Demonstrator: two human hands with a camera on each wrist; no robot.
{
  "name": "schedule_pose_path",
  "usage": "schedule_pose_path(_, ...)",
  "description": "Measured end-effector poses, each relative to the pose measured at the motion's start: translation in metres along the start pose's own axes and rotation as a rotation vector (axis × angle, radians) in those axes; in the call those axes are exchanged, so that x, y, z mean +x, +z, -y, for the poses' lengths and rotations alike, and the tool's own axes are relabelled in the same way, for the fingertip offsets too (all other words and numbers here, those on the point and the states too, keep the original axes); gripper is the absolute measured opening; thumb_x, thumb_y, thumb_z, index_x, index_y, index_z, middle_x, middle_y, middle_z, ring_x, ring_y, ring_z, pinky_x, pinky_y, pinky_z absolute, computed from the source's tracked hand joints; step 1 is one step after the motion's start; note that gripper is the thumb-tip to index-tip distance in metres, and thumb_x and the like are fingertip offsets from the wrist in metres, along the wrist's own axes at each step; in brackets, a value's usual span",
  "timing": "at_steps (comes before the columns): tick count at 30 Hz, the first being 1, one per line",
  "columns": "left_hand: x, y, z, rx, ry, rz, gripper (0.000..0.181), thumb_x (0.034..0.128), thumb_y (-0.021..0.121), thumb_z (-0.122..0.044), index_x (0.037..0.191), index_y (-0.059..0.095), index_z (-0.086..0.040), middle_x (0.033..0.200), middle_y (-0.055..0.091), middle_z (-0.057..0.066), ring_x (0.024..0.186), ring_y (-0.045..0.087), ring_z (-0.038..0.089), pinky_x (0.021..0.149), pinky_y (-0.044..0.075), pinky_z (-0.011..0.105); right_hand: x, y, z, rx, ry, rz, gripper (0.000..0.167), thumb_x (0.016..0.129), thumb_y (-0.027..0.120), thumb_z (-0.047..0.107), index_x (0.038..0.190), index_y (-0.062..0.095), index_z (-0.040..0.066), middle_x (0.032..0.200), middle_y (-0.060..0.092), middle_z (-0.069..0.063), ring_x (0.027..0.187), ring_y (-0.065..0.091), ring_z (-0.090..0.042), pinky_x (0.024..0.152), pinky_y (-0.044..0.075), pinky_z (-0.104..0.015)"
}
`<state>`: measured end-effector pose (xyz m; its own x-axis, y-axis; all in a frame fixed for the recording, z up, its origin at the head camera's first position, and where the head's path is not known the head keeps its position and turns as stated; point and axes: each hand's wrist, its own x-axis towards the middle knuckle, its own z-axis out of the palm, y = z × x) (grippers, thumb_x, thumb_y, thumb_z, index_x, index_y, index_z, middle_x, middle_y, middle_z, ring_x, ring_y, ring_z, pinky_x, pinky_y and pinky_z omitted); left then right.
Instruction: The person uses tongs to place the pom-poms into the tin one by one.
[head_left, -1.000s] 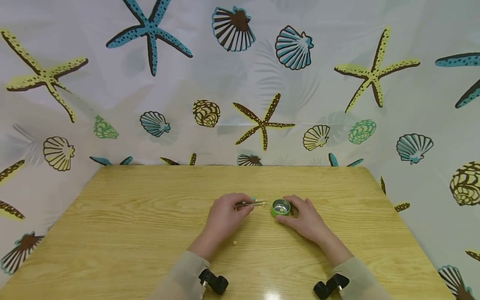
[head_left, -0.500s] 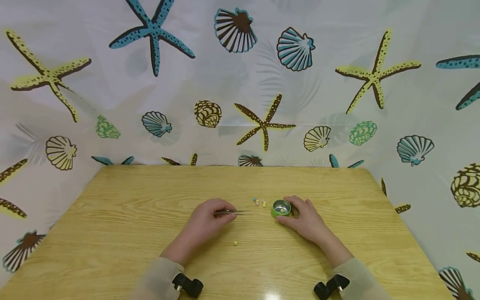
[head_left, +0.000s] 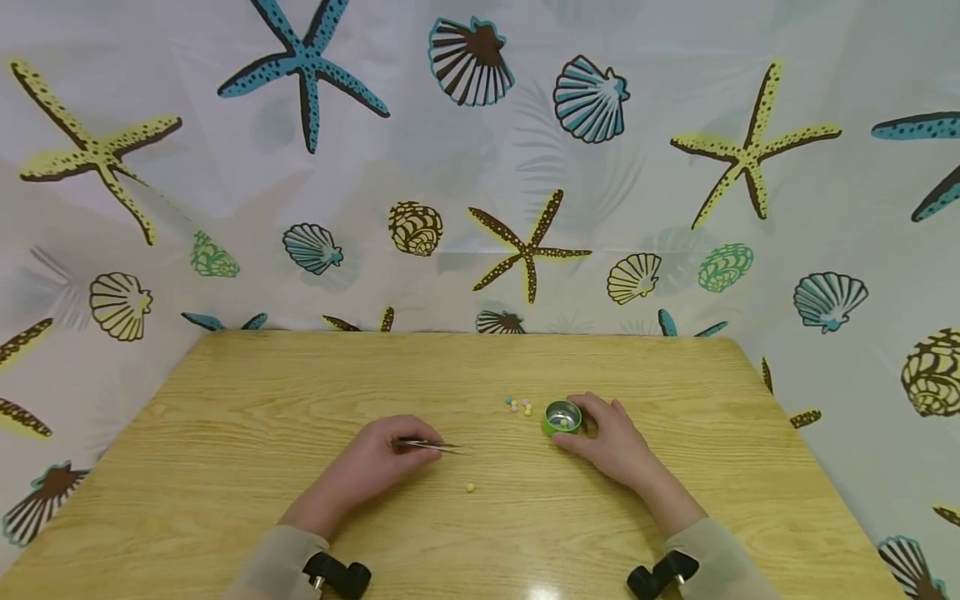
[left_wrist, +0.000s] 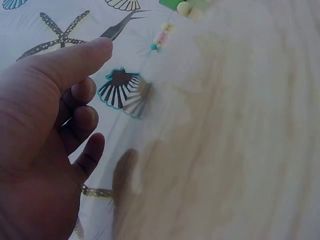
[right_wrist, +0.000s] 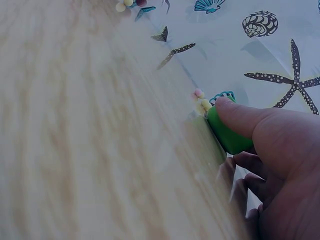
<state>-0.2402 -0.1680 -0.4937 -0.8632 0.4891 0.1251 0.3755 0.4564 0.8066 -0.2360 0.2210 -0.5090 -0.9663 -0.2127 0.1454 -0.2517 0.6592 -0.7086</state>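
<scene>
Thin metal tweezers (head_left: 442, 447) are pinched between the thumb and fingers of my left hand (head_left: 386, 457), their tips pointing right and slightly apart. In the left wrist view nothing shows between the tweezer tips (left_wrist: 140, 15). A single yellow bead (head_left: 470, 487) lies on the table, in front of the tips and nearer to me. My right hand (head_left: 611, 440) grips a small round green tin (head_left: 551, 427) with a silver inside, thumb on the near side and fingers on the far side. At least one pale bead (head_left: 563, 422) sits inside it.
Just left of the tin lies a loose group of several small beads (head_left: 528, 410), blue, pink and yellow. The wooden table (head_left: 285, 392) meets a patterned cloth (head_left: 465, 167) at its back and sides. A black wrist mount (head_left: 337, 575) sits on each sleeve.
My left hand has drawn back from the bead group, moving left and towards me with the tweezers. The beads beside the tin are now uncovered. My right hand and the tin stay put.
</scene>
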Motion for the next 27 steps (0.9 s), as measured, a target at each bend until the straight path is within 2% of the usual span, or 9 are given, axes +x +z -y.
schedule_pose_path(6, -0.0066, -0.0040, 0.0052, -0.040, -0.027, 0.064, 0.009, 0.1045, 0.081, -0.026, 0.113, 0.083, -0.028, 0.113, 0.077, -0.006, 0.107, 0.073, 0.017, 0.093, 0.060, 0.036, -0.0017, 0.0016, 0.0000, -0.007, -0.009, 0.012, 0.064, 0.100, 0.086, 0.036, 0.151, 0.063, 0.004, 0.147, 0.067, -0.013, 0.148, 0.054, -0.037, 0.133, 0.006, -0.062)
schedule_pose_path(13, -0.0053, -0.0047, 0.0054, -0.040, -0.031, 0.106, 0.010, 0.1049, 0.080, -0.025, 0.114, 0.083, -0.026, 0.114, 0.077, -0.006, 0.107, 0.072, 0.018, 0.094, 0.059, 0.035, -0.0020, -0.0007, 0.0024, -0.006, -0.004, 0.000, 0.064, 0.099, 0.086, 0.034, 0.151, 0.063, 0.003, 0.149, 0.065, -0.016, 0.148, 0.053, -0.039, 0.133, 0.006, -0.061)
schedule_pose_path(20, -0.0043, -0.0071, 0.0026, -0.048, -0.051, 0.175, 0.010, 0.1053, 0.080, -0.027, 0.115, 0.084, -0.026, 0.113, 0.077, -0.005, 0.106, 0.072, 0.020, 0.091, 0.058, 0.037, -0.0026, -0.0022, 0.0032, 0.006, 0.016, 0.011, 0.066, 0.100, 0.086, 0.034, 0.152, 0.061, 0.003, 0.155, 0.061, -0.020, 0.152, 0.049, -0.040, 0.133, 0.004, -0.060)
schedule_pose_path(27, -0.0047, -0.0065, 0.0032, -0.052, -0.047, 0.198, 0.012, 0.1040, 0.081, -0.024, 0.116, 0.083, -0.024, 0.112, 0.077, -0.004, 0.102, 0.072, 0.020, 0.087, 0.059, 0.035, -0.0021, -0.0025, 0.0040, 0.009, 0.021, 0.013, 0.065, 0.100, 0.086, 0.034, 0.152, 0.062, 0.004, 0.158, 0.058, -0.022, 0.155, 0.046, -0.041, 0.134, 0.004, -0.059)
